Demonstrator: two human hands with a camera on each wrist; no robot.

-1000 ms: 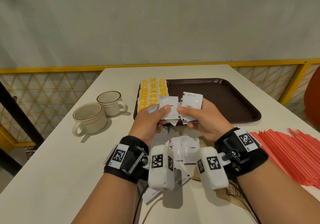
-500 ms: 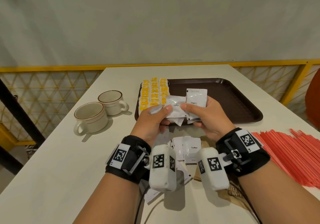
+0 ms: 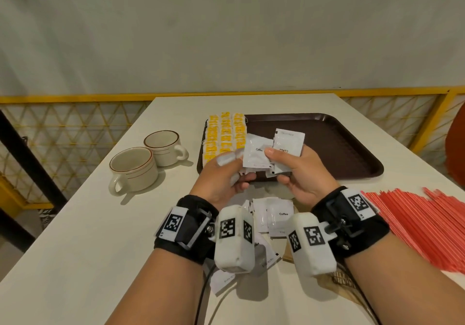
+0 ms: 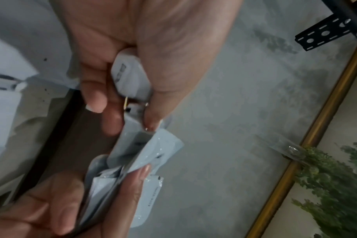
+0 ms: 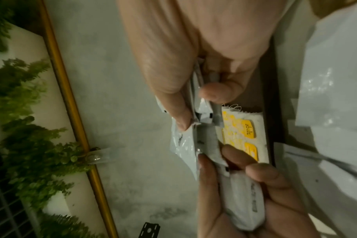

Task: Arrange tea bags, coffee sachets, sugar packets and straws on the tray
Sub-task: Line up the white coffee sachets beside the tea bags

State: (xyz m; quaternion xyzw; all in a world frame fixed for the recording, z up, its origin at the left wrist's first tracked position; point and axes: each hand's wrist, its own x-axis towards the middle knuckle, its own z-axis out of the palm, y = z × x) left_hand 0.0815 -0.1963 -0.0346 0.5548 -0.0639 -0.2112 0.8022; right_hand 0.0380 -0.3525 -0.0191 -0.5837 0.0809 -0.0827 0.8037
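Note:
Both hands hold white coffee sachets [image 3: 256, 154] fanned above the near edge of the brown tray [image 3: 352, 171]. My right hand [image 3: 275, 166] pinches the stack, its thumb across the two front sachets. My left hand [image 3: 239, 171] curls round another white sachet [image 4: 130, 77] and its thumb touches the stack's edge [image 4: 145, 145]. In the right wrist view the right thumb [image 5: 173, 112] clamps the sachets [image 5: 202, 116] above the left hand [image 5: 245, 193]. Yellow tea bags [image 3: 224, 135] lie in rows on the tray's left part. Red straws [image 3: 415, 224] lie on the table at right.
More coffee sachets [image 3: 279, 214] lie loose on the white table under my wrists, with brown paper packets [image 3: 339, 279] beneath the right wrist. Two cream cups [image 3: 133, 168] [image 3: 163, 146] stand left of the tray. A yellow railing runs behind the table.
Both hands drifted slightly right and toward the tray with the sachets. The left thumb slid off the front sachet's face and the right thumb now covers it.

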